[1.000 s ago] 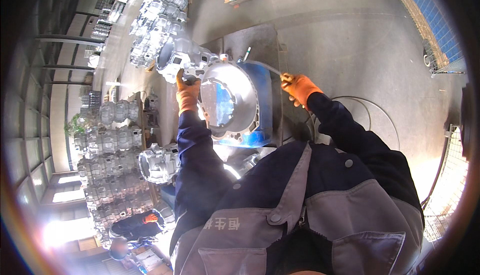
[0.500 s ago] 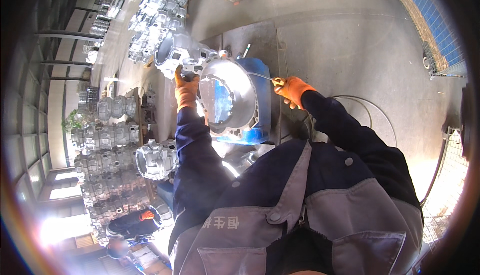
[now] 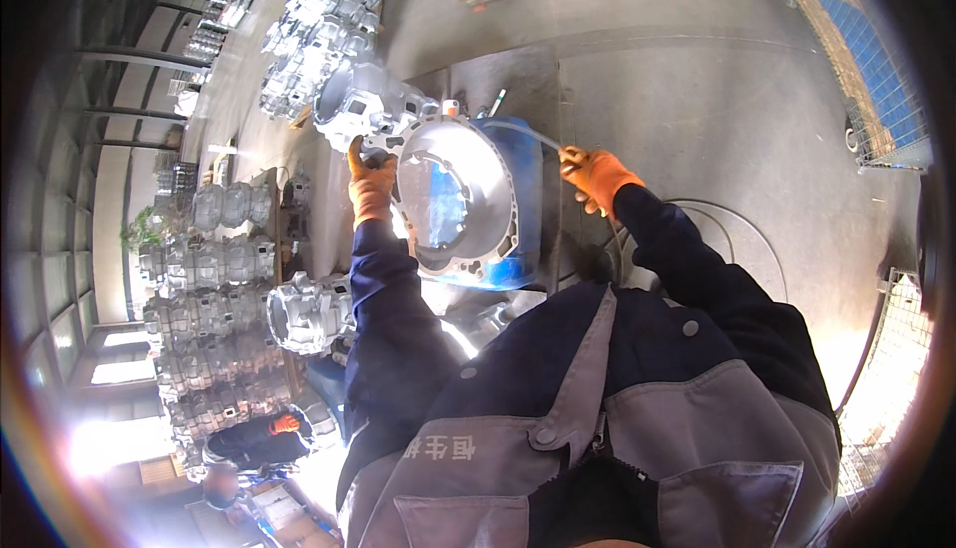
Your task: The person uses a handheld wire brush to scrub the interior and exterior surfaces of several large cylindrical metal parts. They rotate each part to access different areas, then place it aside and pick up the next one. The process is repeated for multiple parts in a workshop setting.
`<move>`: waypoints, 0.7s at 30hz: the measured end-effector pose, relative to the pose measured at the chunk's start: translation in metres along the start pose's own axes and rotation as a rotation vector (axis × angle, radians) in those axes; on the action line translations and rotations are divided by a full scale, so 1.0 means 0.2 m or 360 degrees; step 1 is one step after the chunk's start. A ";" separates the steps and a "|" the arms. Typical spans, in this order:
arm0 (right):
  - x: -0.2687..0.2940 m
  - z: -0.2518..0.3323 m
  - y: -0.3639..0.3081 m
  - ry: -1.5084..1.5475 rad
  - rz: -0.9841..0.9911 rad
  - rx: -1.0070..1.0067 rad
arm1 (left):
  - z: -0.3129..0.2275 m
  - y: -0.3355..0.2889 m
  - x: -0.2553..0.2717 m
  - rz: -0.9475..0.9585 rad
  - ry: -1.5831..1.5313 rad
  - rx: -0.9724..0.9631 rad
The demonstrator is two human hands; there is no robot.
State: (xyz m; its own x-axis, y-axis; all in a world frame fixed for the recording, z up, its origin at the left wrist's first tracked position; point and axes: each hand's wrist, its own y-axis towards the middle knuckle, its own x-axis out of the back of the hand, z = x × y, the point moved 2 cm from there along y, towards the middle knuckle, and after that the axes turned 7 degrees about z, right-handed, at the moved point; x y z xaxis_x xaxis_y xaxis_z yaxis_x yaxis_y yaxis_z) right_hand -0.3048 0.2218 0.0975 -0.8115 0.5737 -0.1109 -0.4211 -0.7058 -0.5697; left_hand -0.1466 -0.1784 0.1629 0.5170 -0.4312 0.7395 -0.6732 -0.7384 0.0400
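A large silvery cast-metal housing (image 3: pixel 490 180) with a round opening and a flange full of bolt holes rests in front of me on a blue support (image 3: pixel 528 200). My left hand (image 3: pixel 372 188), in an orange glove, grips the housing's left edge, its thumb stretched upward. To the right of the casting, my right hand (image 3: pixel 601 180), also gloved in orange, is closed around the handle end of a long thin rod tool (image 3: pixel 538 134). The rod reaches left to the housing's upper right rim, blurred there; whether it touches the metal I cannot tell.
Another casting (image 3: pixel 358 100) adjoins the housing at upper left, and one more (image 3: pixel 309 315) stands left of my forearm. Stacked castings (image 3: pixel 214 299) fill the left side. A hose (image 3: pixel 742 224) curls on the floor at right. A co-worker (image 3: pixel 254 440) is at lower left.
My right hand has shifted a little to the right with the rod tool, away from the housing. The left hand keeps its grip on the housing's edge.
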 end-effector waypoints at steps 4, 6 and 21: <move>0.00 0.05 -0.01 -0.0084 -0.0015 -0.0197 | 0.03 0.00 0.02 -0.0036 0.0156 0.0069; -0.03 0.06 0.00 -0.0091 0.0143 -0.0123 | 0.03 0.01 0.01 -0.0026 0.0056 0.0037; -0.03 -0.02 0.02 -0.0142 0.0104 -0.0104 | -0.10 -0.07 -0.01 -0.0115 0.0035 -0.0040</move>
State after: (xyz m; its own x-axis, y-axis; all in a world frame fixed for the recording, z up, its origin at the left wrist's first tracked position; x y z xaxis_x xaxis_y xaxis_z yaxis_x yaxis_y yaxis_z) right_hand -0.3004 0.2180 0.0919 -0.8704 0.4860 -0.0783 -0.3413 -0.7103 -0.6156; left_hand -0.1482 -0.1569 0.1752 0.5533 -0.3653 0.7486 -0.6475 -0.7540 0.1107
